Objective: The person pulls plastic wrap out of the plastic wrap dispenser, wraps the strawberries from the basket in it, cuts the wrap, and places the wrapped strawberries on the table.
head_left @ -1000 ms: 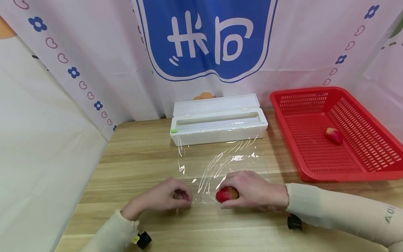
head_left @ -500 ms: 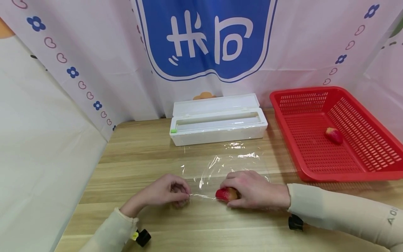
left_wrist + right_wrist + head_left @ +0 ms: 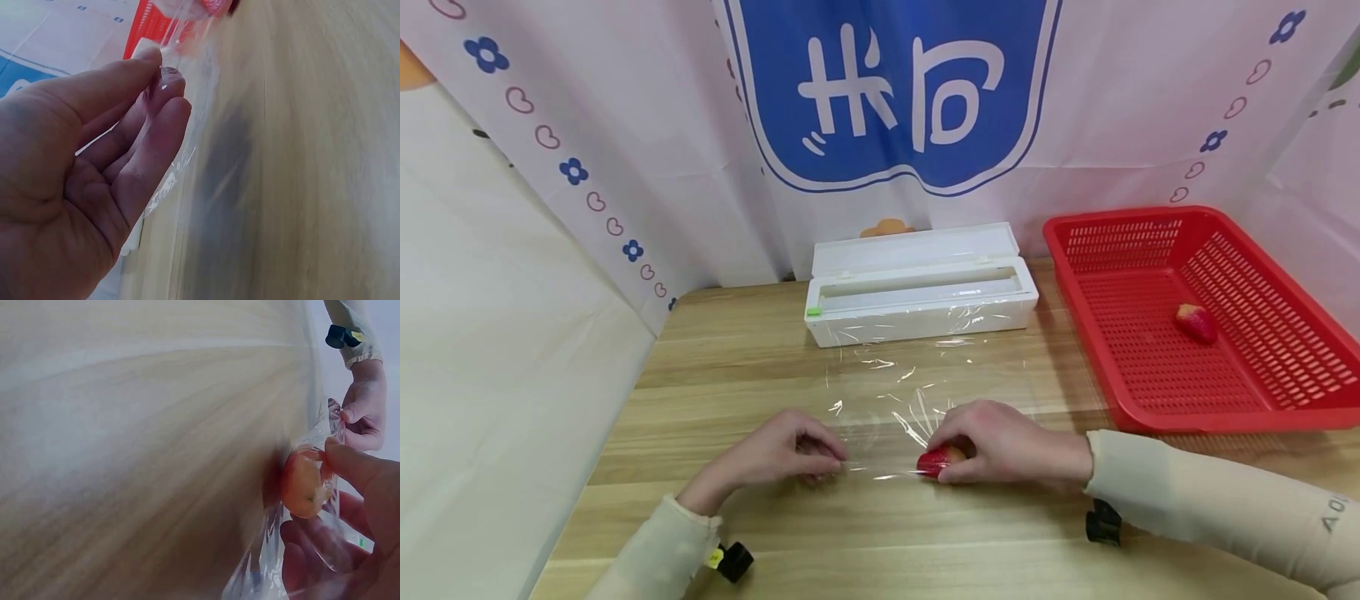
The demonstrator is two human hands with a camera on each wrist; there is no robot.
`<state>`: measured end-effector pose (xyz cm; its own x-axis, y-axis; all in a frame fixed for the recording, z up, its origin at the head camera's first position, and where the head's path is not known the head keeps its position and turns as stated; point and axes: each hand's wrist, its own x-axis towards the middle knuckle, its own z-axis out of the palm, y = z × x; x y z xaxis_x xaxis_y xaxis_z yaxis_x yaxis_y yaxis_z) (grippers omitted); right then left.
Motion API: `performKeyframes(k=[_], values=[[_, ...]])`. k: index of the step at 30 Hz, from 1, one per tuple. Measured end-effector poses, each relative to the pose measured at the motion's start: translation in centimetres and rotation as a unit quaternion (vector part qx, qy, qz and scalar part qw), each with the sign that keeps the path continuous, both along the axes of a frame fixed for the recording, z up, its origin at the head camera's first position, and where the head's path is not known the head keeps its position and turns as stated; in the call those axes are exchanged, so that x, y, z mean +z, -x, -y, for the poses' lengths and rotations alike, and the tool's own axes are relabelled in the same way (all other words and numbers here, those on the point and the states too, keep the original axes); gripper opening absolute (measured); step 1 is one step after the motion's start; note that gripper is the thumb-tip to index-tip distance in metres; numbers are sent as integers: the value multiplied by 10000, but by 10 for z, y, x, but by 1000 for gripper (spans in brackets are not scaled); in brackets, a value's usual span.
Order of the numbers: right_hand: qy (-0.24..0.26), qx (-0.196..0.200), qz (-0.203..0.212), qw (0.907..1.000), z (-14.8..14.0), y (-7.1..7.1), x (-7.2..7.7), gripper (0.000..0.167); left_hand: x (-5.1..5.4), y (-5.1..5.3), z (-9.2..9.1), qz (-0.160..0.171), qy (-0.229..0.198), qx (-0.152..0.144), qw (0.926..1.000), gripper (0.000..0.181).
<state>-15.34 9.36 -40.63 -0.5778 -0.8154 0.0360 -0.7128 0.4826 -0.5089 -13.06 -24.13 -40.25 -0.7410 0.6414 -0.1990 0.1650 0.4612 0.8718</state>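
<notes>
**Red fruit (image 3: 931, 463) in my right hand (image 3: 1000, 442), red end toward my left hand (image 3: 793, 450)**

Seen from above, I am at a wooden table (image 3: 850, 542). My right thumb and fingers are curled around the fruit, near the table's surface. Its long axis runs roughly sideways: the red end points left, across a short gap, to my other hand; the yellowish end sits toward my right palm. The right hand is plainly the nearer one, since it has hold of the fruit.

My left thumb and fingertips meet in a narrow pinch on the edge of a clear film (image 3: 917, 400). That sheet stretches back to a white box (image 3: 925, 321) with its lid up. The film reaches the fruit and my right fingers; how far it wraps them I cannot tell. Right of the box, a red basket (image 3: 1247, 420) holds another fruit (image 3: 1197, 323).
</notes>
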Motion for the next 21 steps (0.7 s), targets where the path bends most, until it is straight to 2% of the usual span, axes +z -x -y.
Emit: performKeyframes(k=[6,11,14,18,21], values=[[184,-32,632,9978,0,5,-1,27,-3,3,9,-70,41,175,9998,18],[265,-69,810,9963,1,6,-3,27,-2,5,16,-291,114,206,9993,17],[291,-53,807,9963,2,7,-3,27,3,6,19,-506,270,300,9979,17],[284,-46,755,9967,2,8,-3,27,16,8,19,-1070,649,557,9906,12],[263,-111,755,9967,1,8,-3,27,25,7,4,-1608,937,671,9802,7]])
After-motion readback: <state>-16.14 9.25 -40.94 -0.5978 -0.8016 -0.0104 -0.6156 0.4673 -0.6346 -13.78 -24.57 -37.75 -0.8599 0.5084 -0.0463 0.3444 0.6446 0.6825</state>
